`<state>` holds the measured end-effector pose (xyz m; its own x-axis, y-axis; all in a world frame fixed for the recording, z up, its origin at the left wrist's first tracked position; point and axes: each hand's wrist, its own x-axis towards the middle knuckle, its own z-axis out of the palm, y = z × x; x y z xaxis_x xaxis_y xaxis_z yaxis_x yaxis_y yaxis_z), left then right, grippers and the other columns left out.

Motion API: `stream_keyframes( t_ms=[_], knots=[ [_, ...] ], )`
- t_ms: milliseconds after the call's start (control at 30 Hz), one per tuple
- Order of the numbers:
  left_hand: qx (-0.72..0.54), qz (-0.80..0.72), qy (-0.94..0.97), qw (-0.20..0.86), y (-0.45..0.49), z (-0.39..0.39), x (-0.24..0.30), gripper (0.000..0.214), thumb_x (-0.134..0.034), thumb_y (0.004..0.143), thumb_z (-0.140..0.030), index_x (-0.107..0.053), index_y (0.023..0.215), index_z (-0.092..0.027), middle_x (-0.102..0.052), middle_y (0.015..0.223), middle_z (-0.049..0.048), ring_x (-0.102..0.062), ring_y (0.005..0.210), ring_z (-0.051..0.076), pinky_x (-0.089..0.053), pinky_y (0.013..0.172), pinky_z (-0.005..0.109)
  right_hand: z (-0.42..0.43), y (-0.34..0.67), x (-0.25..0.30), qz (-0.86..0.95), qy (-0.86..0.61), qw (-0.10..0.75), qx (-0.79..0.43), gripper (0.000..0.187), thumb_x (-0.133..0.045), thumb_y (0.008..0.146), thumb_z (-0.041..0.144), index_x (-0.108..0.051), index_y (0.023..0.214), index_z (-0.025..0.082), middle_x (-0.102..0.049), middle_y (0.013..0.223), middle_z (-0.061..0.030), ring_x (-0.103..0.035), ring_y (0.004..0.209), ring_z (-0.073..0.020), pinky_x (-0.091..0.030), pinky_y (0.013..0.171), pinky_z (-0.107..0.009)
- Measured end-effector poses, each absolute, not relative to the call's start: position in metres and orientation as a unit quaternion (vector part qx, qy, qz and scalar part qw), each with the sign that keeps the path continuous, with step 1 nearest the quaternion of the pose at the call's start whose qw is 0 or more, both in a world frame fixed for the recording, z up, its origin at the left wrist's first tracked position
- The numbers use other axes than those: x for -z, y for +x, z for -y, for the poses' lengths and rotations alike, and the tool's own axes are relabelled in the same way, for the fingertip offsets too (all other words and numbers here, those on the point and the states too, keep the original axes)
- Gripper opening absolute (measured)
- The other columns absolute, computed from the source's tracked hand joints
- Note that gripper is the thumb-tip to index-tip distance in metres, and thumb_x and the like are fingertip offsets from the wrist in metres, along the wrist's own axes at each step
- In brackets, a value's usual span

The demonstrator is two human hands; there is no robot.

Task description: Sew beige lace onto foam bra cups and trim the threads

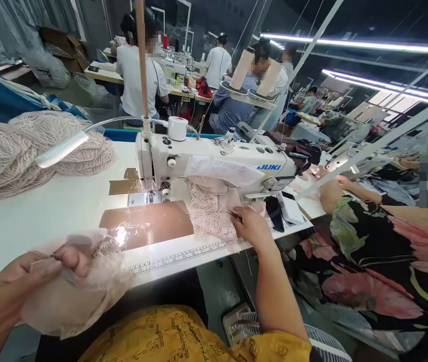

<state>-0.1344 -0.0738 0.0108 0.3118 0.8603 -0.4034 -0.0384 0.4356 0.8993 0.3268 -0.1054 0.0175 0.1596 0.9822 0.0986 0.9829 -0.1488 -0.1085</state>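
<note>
My left hand pinches a sheer pink mesh fabric piece at the near left edge of the white sewing table. My right hand rests on a pile of pink lace pieces to the right of the needle, its fingers closed on a small dark tool whose kind I cannot make out. A white JUKI sewing machine stands behind both hands, with a lit presser foot area.
A heap of pink lace lies at the far left of the table beside a gooseneck lamp. A person in a floral garment sits close on my right. A phone lies by the machine. Other workers sit at machines behind.
</note>
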Motion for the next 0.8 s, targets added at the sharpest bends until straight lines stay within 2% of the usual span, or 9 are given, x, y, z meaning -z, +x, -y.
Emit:
stream_keyframes(
  t_ms=[100, 200, 267, 400, 500, 600, 700, 800],
  knots=[
    [-0.339, -0.509, 0.410, 0.676, -0.138, 0.080, -0.010, 0.030, -0.070, 0.067, -0.061, -0.068, 0.064, -0.031, -0.065, 0.070, -0.0021, -0.060, 0.065, 0.020, -0.055, 0.053, 0.030, 0.112, 0.325, -0.031, 0.654, -0.732, 0.186, 0.053, 0.024, -0.048, 0.088, 0.024, -0.068, 0.100, 0.015, -0.069, 0.096, -0.0135, -0.064, 0.092, -0.0278, -0.049, 0.078, -0.037],
    [-0.342, -0.516, 0.419, 0.664, -0.142, 0.080, -0.007, 0.028, -0.070, 0.067, -0.063, -0.071, 0.065, -0.035, -0.068, 0.073, -0.0047, -0.064, 0.077, 0.023, -0.058, 0.066, 0.033, 0.110, 0.307, -0.039, 0.672, -0.664, 0.315, 0.093, 0.023, -0.046, 0.090, 0.023, -0.065, 0.100, 0.018, -0.068, 0.099, -0.0117, -0.062, 0.098, -0.0262, -0.048, 0.085, -0.039],
    [-0.341, -0.515, 0.424, 0.663, -0.143, 0.076, -0.005, 0.026, -0.071, 0.068, -0.062, -0.073, 0.067, -0.036, -0.071, 0.078, -0.0056, -0.066, 0.085, 0.025, -0.058, 0.075, 0.035, 0.095, 0.289, -0.036, 0.689, -0.630, 0.349, 0.077, 0.023, -0.045, 0.091, 0.022, -0.064, 0.102, 0.020, -0.068, 0.102, -0.0110, -0.061, 0.101, -0.0254, -0.048, 0.089, -0.040],
    [-0.343, -0.497, 0.439, 0.665, -0.144, 0.068, -0.001, 0.028, -0.072, 0.067, -0.062, -0.077, 0.071, -0.035, -0.076, 0.089, -0.0031, -0.067, 0.099, 0.031, -0.054, 0.092, 0.042, 0.041, 0.262, -0.015, 0.722, -0.618, 0.312, 0.004, 0.026, -0.042, 0.090, 0.021, -0.063, 0.105, 0.017, -0.067, 0.107, -0.0126, -0.060, 0.106, -0.0247, -0.048, 0.095, -0.040],
    [-0.351, -0.498, 0.447, 0.654, -0.148, 0.067, 0.002, 0.028, -0.073, 0.066, -0.062, -0.077, 0.074, -0.036, -0.076, 0.098, -0.0024, -0.063, 0.111, 0.034, -0.048, 0.102, 0.045, 0.000, 0.258, 0.000, 0.710, -0.640, 0.293, 0.007, 0.032, -0.038, 0.092, 0.021, -0.061, 0.112, 0.013, -0.063, 0.118, -0.0176, -0.057, 0.114, -0.0275, -0.045, 0.100, -0.043],
    [-0.351, -0.511, 0.463, 0.633, -0.155, 0.068, 0.003, 0.029, -0.073, 0.065, -0.062, -0.077, 0.080, -0.038, -0.075, 0.107, -0.0034, -0.058, 0.121, 0.034, -0.042, 0.108, 0.044, -0.025, 0.265, 0.008, 0.691, -0.671, 0.270, 0.014, 0.035, -0.036, 0.090, 0.016, -0.060, 0.115, 0.011, -0.063, 0.118, -0.0205, -0.056, 0.115, -0.0316, -0.044, 0.101, -0.048],
    [-0.345, -0.546, 0.458, 0.611, -0.162, 0.066, 0.002, 0.036, -0.072, 0.064, -0.064, -0.076, 0.088, -0.037, -0.071, 0.117, -0.0027, -0.057, 0.122, 0.033, -0.049, 0.103, 0.041, -0.028, 0.272, 0.009, 0.679, -0.695, 0.237, 0.012, 0.044, -0.038, 0.083, 0.008, -0.056, 0.123, 0.009, -0.062, 0.121, -0.0224, -0.056, 0.115, -0.0342, -0.045, 0.098, -0.051],
    [-0.334, -0.599, 0.488, 0.540, -0.167, 0.061, -0.004, 0.046, -0.070, 0.062, -0.069, -0.076, 0.089, -0.033, -0.074, 0.109, 0.0021, -0.066, 0.107, 0.035, -0.060, 0.086, 0.040, -0.013, 0.272, 0.005, 0.684, -0.697, 0.213, 0.014, 0.053, -0.039, 0.081, 0.005, -0.049, 0.133, 0.009, -0.056, 0.131, -0.0231, -0.053, 0.122, -0.0336, -0.046, 0.099, -0.050]
  ],
)
